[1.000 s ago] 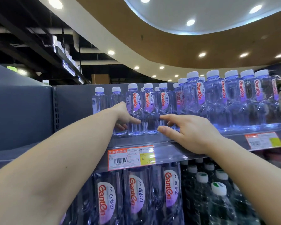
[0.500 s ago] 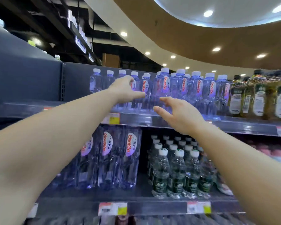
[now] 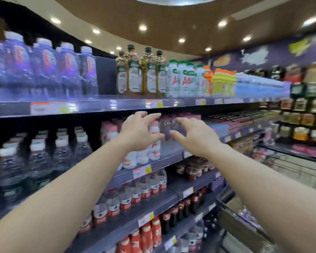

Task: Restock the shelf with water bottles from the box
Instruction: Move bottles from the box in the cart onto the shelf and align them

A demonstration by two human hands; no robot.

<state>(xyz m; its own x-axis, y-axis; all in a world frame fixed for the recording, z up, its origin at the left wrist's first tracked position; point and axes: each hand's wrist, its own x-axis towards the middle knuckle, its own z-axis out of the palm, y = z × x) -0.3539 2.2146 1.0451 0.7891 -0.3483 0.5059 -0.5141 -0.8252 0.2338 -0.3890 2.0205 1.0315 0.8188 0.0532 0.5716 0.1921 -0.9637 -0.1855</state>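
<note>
Reaching out in front of the person, both bare arms stretch toward the store shelves, and the picture is smeared with motion. The left hand [image 3: 138, 133] has its fingers spread and curled, thumb pointing right, with nothing in it. The right hand [image 3: 194, 136] mirrors it just beside, fingers fanned apart, thumb aimed left, also empty; a narrow gap separates the two thumbs. Behind the hands, blurred, stand pink-capped bottles [image 3: 154, 143] on a middle shelf, and I cannot tell whether either hand touches them. The water bottles [image 3: 44, 70] with white caps and red-lettered labels stand in a row on the top shelf [image 3: 102, 106], up and well to the left of both hands, apart from any grip. To their right on that shelf are dark-capped golden bottles [image 3: 135, 72], then green-capped white bottles [image 3: 179, 79]. Below left sits another row of clear bottles [image 3: 38, 157]. A wire cart [image 3: 263, 207] shows at lower right.
</note>
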